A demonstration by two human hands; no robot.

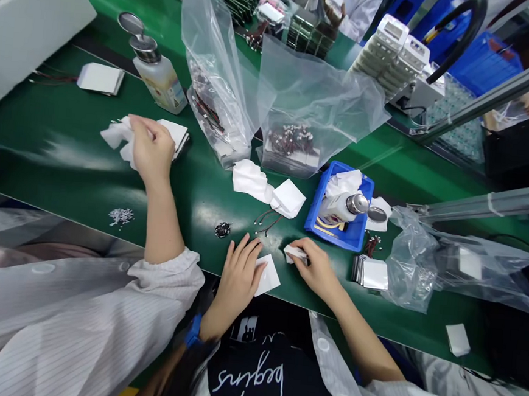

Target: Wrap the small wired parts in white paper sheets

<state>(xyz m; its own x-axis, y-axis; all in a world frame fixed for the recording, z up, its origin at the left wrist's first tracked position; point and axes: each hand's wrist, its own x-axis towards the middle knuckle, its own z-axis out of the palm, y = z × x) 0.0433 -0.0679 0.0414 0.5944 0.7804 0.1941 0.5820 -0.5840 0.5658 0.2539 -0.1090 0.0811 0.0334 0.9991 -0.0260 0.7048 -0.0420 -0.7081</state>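
My left hand [237, 278] lies flat on the green bench with its fingers stretched out. Its thumb rests on the edge of a white square panel [269, 278] near the bench's front edge. To the right of that panel, my right hand [317, 270] is closed in a pinch around a folded white wipe [295, 253]. Just beyond my hands are a stack of white square panels [288, 198] with thin dark wires [269, 221] and a crumpled white wipe [250, 180]. A small heap of black bits [223, 229] sits beyond my left fingertips.
A blue tray [311, 217] holds a dispenser bottle [341, 208]. Dark-edged panels [371, 273] are stacked at right beside plastic bags [412, 264]. At left, a co-worker's hand [151, 149] holds a white wipe near another bottle [159, 77]. Clear bags [307, 116] stand behind.
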